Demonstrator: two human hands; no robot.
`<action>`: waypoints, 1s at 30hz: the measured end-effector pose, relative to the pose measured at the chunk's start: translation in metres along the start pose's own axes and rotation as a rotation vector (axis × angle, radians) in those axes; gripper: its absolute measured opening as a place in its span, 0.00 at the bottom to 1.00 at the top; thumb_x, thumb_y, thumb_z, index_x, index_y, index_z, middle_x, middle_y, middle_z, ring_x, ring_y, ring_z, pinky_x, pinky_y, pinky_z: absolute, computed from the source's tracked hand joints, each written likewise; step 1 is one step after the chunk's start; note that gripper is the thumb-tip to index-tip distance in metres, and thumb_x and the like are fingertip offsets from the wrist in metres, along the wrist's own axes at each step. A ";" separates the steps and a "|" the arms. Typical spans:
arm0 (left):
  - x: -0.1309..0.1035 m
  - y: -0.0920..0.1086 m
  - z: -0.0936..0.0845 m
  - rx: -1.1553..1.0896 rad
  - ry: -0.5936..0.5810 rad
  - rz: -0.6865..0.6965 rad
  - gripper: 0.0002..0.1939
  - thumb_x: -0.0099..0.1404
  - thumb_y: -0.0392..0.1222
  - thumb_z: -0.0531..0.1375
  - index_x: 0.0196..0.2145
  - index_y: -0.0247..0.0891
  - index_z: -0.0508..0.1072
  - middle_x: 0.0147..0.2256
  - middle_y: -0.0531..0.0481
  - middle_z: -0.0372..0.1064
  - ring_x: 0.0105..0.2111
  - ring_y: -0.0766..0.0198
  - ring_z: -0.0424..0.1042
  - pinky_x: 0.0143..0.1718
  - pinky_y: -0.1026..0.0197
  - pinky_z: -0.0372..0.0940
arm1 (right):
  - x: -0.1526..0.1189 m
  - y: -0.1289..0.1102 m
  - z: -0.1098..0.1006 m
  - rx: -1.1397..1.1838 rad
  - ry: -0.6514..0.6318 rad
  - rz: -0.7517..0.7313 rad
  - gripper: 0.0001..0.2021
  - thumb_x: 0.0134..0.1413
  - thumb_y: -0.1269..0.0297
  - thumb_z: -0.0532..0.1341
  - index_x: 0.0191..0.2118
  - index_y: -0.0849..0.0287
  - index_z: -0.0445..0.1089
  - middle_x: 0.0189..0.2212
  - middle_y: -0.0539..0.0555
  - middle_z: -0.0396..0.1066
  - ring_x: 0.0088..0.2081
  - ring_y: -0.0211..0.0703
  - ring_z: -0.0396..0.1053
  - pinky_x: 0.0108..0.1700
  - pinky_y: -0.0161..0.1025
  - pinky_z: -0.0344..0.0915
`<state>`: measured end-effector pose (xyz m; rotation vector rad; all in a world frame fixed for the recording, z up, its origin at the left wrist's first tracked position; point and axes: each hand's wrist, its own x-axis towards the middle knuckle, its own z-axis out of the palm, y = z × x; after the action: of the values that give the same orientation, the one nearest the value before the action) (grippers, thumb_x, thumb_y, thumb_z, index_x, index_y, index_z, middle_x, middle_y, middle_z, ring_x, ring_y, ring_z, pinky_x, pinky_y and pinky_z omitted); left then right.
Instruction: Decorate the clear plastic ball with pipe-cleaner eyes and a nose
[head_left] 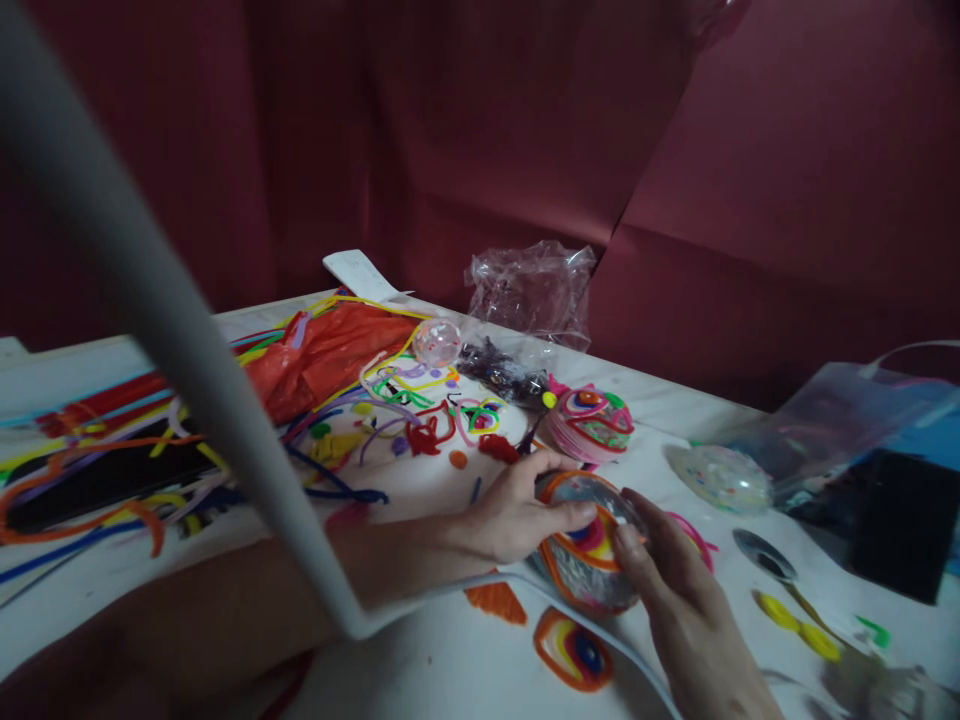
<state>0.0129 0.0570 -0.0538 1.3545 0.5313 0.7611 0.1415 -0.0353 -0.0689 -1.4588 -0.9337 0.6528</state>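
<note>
While the left hand (529, 510) and right hand (686, 590) grasped the ball (581, 588), the coiled eye (603, 545) on it seemingly needed light pressure.

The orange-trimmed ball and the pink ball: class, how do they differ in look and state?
The orange-trimmed ball is held by the left hand and right hand; the pink ball sits behind it on the table. The orange-trimmed ball has orange outlines; the pink ball has pink ones. Both are round and decorated.

A craft corner: white table (405, 670), colourful pipe cleaners (155, 530), dark-red sheeting (480, 130) behind.
</note>
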 end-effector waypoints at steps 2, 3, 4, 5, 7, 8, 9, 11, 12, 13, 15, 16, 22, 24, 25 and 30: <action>0.000 -0.003 -0.001 -0.046 -0.008 0.020 0.29 0.45 0.49 0.67 0.42 0.33 0.66 0.36 0.47 0.68 0.36 0.62 0.68 0.40 0.59 0.62 | 0.006 0.010 -0.006 0.020 -0.016 -0.020 0.29 0.43 0.48 0.68 0.50 0.54 0.64 0.50 0.53 0.66 0.55 0.54 0.56 0.54 0.41 0.57; 0.001 -0.004 -0.001 -0.071 -0.012 0.017 0.31 0.43 0.52 0.68 0.42 0.33 0.66 0.35 0.47 0.67 0.36 0.62 0.68 0.40 0.59 0.62 | 0.009 0.014 -0.009 0.026 -0.024 -0.026 0.29 0.42 0.49 0.68 0.50 0.54 0.64 0.50 0.53 0.66 0.55 0.53 0.56 0.53 0.39 0.59; 0.001 -0.005 -0.001 -0.091 -0.016 0.009 0.33 0.42 0.54 0.68 0.42 0.33 0.66 0.35 0.47 0.67 0.36 0.62 0.68 0.39 0.59 0.62 | 0.011 0.017 -0.011 0.029 -0.035 -0.031 0.28 0.43 0.49 0.68 0.50 0.53 0.65 0.50 0.52 0.66 0.55 0.52 0.56 0.52 0.37 0.60; 0.002 -0.007 -0.002 -0.106 -0.019 0.003 0.34 0.41 0.55 0.68 0.42 0.34 0.66 0.35 0.47 0.68 0.36 0.62 0.68 0.39 0.59 0.61 | 0.013 0.019 -0.012 0.033 -0.048 -0.031 0.27 0.44 0.50 0.68 0.50 0.52 0.65 0.50 0.51 0.65 0.55 0.51 0.56 0.52 0.36 0.61; 0.003 -0.010 -0.003 -0.134 -0.032 -0.009 0.34 0.41 0.56 0.68 0.42 0.34 0.66 0.35 0.47 0.68 0.35 0.62 0.68 0.40 0.60 0.61 | 0.014 0.019 -0.013 0.053 -0.065 -0.031 0.25 0.46 0.50 0.67 0.50 0.52 0.66 0.50 0.50 0.65 0.56 0.51 0.54 0.51 0.35 0.62; 0.004 -0.011 -0.004 -0.146 -0.037 -0.011 0.34 0.41 0.57 0.68 0.42 0.34 0.67 0.35 0.47 0.68 0.35 0.63 0.68 0.39 0.60 0.61 | 0.014 0.018 -0.012 0.069 -0.073 -0.028 0.25 0.46 0.51 0.68 0.49 0.52 0.66 0.50 0.50 0.66 0.56 0.51 0.54 0.49 0.34 0.63; 0.004 -0.013 -0.005 -0.152 -0.040 -0.009 0.34 0.43 0.57 0.67 0.43 0.34 0.67 0.36 0.47 0.68 0.35 0.63 0.68 0.39 0.60 0.61 | 0.013 0.016 -0.011 0.090 -0.076 -0.024 0.24 0.46 0.51 0.68 0.49 0.51 0.66 0.49 0.50 0.67 0.56 0.50 0.55 0.47 0.33 0.65; 0.005 -0.016 -0.007 -0.145 -0.041 0.005 0.32 0.46 0.57 0.66 0.44 0.33 0.67 0.37 0.46 0.68 0.36 0.62 0.68 0.40 0.60 0.61 | 0.010 0.010 -0.008 0.132 -0.079 -0.010 0.24 0.45 0.50 0.68 0.48 0.52 0.66 0.46 0.51 0.70 0.53 0.49 0.60 0.42 0.31 0.68; 0.005 -0.018 -0.008 -0.133 -0.040 0.016 0.32 0.47 0.57 0.65 0.45 0.33 0.67 0.38 0.45 0.68 0.37 0.62 0.68 0.40 0.60 0.61 | 0.008 0.007 -0.005 0.153 -0.065 -0.004 0.24 0.45 0.50 0.68 0.47 0.52 0.66 0.44 0.51 0.70 0.50 0.48 0.63 0.39 0.30 0.69; 0.005 -0.019 -0.008 -0.119 -0.039 0.030 0.32 0.48 0.57 0.65 0.45 0.33 0.68 0.39 0.45 0.68 0.38 0.61 0.68 0.41 0.60 0.61 | 0.007 0.004 -0.003 0.170 -0.046 0.004 0.24 0.44 0.49 0.68 0.46 0.53 0.67 0.44 0.51 0.71 0.48 0.48 0.66 0.37 0.29 0.70; 0.005 -0.021 -0.009 -0.093 -0.042 0.044 0.31 0.50 0.57 0.64 0.46 0.33 0.68 0.41 0.44 0.69 0.40 0.60 0.68 0.43 0.59 0.61 | 0.004 -0.002 0.001 0.193 -0.009 0.013 0.25 0.42 0.47 0.69 0.44 0.54 0.67 0.43 0.52 0.72 0.44 0.46 0.68 0.35 0.28 0.70; 0.005 -0.022 -0.009 -0.081 -0.041 0.047 0.31 0.51 0.57 0.63 0.47 0.33 0.68 0.42 0.43 0.69 0.40 0.59 0.68 0.43 0.58 0.61 | 0.003 -0.004 0.002 0.195 -0.002 0.018 0.25 0.42 0.47 0.69 0.44 0.55 0.67 0.42 0.52 0.72 0.44 0.46 0.68 0.35 0.28 0.70; 0.005 -0.030 -0.007 -0.070 -0.029 0.109 0.31 0.53 0.59 0.60 0.49 0.36 0.67 0.43 0.43 0.70 0.41 0.58 0.70 0.45 0.57 0.62 | 0.004 -0.007 0.006 0.162 0.020 0.027 0.28 0.38 0.44 0.69 0.44 0.55 0.66 0.43 0.56 0.71 0.48 0.52 0.65 0.33 0.34 0.71; 0.005 -0.031 -0.008 -0.067 -0.039 0.112 0.30 0.54 0.58 0.60 0.50 0.36 0.67 0.44 0.43 0.70 0.43 0.56 0.70 0.46 0.56 0.62 | 0.006 -0.004 0.004 0.144 0.004 0.031 0.29 0.38 0.44 0.68 0.44 0.54 0.66 0.45 0.57 0.69 0.50 0.53 0.63 0.35 0.37 0.71; 0.006 -0.031 -0.009 -0.070 -0.050 0.104 0.31 0.55 0.58 0.60 0.51 0.36 0.67 0.45 0.42 0.70 0.44 0.55 0.69 0.47 0.54 0.62 | 0.007 -0.002 0.003 0.137 -0.007 0.031 0.28 0.39 0.44 0.68 0.45 0.54 0.66 0.46 0.56 0.68 0.51 0.53 0.61 0.38 0.38 0.70; 0.009 -0.025 -0.017 -0.151 -0.191 0.068 0.35 0.51 0.53 0.64 0.53 0.34 0.65 0.51 0.38 0.65 0.51 0.49 0.65 0.53 0.50 0.57 | 0.007 0.000 -0.002 0.137 -0.005 0.040 0.27 0.39 0.46 0.69 0.45 0.52 0.66 0.50 0.55 0.65 0.52 0.54 0.59 0.40 0.39 0.69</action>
<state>0.0111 0.0742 -0.0799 1.2934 0.2725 0.7038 0.1465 -0.0304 -0.0678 -1.3571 -0.8485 0.7368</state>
